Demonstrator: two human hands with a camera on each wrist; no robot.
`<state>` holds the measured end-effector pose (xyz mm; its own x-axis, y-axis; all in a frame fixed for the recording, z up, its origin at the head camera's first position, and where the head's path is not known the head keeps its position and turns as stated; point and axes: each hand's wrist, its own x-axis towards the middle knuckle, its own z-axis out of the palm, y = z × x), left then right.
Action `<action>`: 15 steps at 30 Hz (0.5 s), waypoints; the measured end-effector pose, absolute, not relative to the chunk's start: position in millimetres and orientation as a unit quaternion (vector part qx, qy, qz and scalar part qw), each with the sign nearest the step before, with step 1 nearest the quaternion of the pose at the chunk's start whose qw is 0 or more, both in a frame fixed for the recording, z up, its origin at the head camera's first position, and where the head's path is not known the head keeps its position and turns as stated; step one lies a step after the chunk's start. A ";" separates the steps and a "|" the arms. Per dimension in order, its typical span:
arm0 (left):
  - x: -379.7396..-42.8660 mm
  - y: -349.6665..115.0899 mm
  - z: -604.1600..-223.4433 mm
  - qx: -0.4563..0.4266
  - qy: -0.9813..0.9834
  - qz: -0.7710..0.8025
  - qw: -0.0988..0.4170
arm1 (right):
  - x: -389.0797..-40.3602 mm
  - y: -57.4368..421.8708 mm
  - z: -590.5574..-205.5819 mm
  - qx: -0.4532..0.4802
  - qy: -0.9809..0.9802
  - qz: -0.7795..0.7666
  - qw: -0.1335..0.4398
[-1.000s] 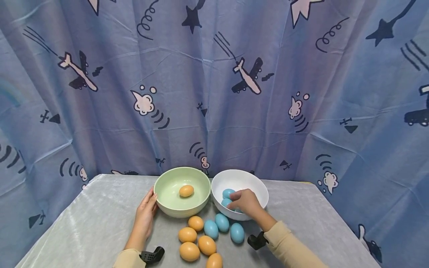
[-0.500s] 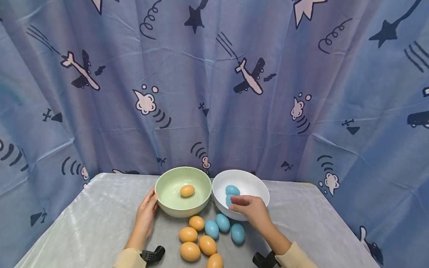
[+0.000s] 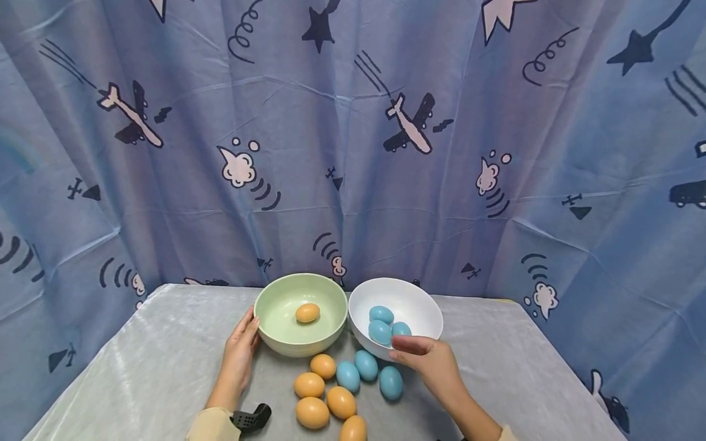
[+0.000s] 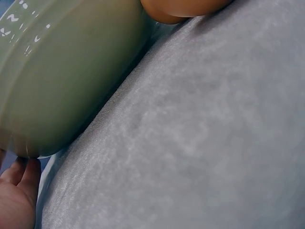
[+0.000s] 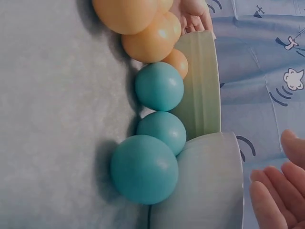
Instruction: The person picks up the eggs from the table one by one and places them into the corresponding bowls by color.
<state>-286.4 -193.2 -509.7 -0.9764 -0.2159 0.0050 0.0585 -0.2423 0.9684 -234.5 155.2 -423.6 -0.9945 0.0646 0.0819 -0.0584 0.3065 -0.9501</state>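
My left hand (image 3: 238, 355) touches the outer left side of the light green bowl (image 3: 270, 340) with its fingers extended; the left wrist view has those fingertips (image 4: 29, 174) against the bowl wall. One orange egg (image 3: 307, 313) lies inside. Beside it stands the white bowl (image 3: 421, 309), holding three blue eggs (image 3: 379, 332). Over that bowl's front right rim is my right hand (image 3: 432, 364), its fingers loosely extended and nothing between them. In the right wrist view the hand (image 5: 281, 191) also appears empty, above the white bowl's rim.
Three blue eggs (image 3: 391, 383) lie on the grey cloth before the white bowl. Several orange eggs (image 3: 312, 413) sit to their left, nearer the front. A patterned blue curtain (image 3: 342, 153) hangs directly behind the bowls.
My right hand has let go of a blue egg in the white bowl and drawn back toward the front right rim. My left hand stays against the green bowl.
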 end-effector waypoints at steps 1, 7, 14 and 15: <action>-286.7 -193.0 -509.5 0.066 -0.610 -0.785 0.088 | -233.3 156.0 -424.1 -0.005 -0.806 0.590 0.050; -287.3 -193.3 -509.7 0.066 -0.608 -0.786 0.088 | -228.0 163.3 -429.7 -0.017 -0.810 0.585 0.049; -286.8 -193.9 -510.4 0.066 -0.605 -0.789 0.085 | -224.9 170.5 -438.4 -0.041 -0.813 0.579 0.041; -287.0 -193.9 -510.4 0.065 -0.605 -0.789 0.084 | -224.3 171.1 -439.3 -0.042 -0.811 0.581 0.041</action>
<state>-287.0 -193.9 -510.4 -0.9773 -0.2117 -0.0002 0.0546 -0.2531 0.9659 -224.3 171.1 -439.3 -0.9931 0.1160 0.0170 0.0212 0.3202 -0.9471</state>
